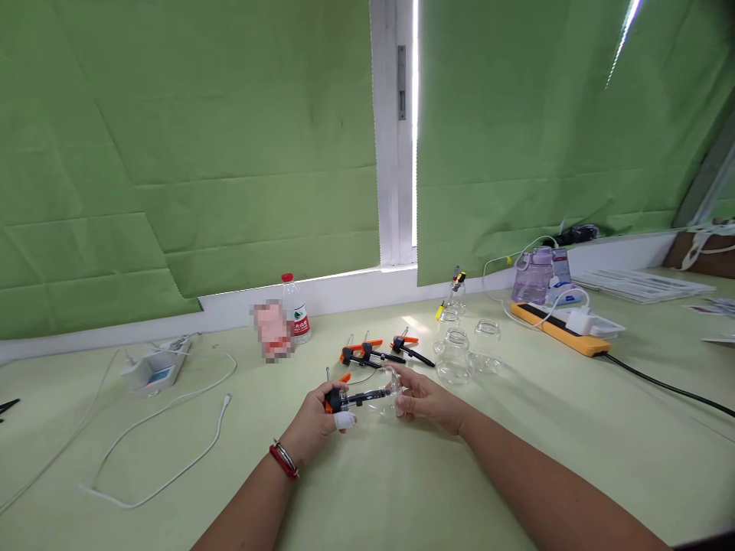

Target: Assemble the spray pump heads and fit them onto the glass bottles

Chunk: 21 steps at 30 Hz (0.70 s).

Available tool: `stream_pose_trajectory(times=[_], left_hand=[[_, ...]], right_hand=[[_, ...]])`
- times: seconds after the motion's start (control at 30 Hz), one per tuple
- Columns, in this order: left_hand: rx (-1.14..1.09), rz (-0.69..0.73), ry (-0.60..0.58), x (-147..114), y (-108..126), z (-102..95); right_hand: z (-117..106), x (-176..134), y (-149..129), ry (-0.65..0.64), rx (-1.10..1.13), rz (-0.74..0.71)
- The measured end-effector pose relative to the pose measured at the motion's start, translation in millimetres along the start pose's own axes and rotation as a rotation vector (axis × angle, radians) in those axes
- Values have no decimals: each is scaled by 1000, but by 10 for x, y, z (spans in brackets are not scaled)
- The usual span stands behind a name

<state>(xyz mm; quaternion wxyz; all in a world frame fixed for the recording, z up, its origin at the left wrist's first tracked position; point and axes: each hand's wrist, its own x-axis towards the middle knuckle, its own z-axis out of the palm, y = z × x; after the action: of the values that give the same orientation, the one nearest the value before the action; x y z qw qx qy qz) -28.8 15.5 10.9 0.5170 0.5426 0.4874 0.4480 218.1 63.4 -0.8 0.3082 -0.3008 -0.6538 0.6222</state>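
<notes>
We hold the jar (379, 409) on its side: our left hand (318, 415) pinches the black top (333, 400) at its mouth, our right hand (428, 402) grips the base. The stem (367, 397) sits inside; whether the top is fastened, we cannot tell. Three loose tops (367, 351) lie just beyond our hands, more jars (456, 366) beyond the right; nothing seems in the way.

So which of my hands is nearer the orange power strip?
Your right. The right hand, on the right end of the clear jar, is left of the orange power strip and closer to you; the left hand, at the jar's other end, is farther left.
</notes>
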Motion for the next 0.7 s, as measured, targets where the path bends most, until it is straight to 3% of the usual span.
stream_pose_trajectory(times=[0.53, 0.7], left_hand=[[5, -5, -12, -26, 33, 17], [-6, 8, -15, -13, 15, 5]], right_hand=[[32, 39, 13, 32, -10, 72], [48, -7, -44, 19, 6, -3]])
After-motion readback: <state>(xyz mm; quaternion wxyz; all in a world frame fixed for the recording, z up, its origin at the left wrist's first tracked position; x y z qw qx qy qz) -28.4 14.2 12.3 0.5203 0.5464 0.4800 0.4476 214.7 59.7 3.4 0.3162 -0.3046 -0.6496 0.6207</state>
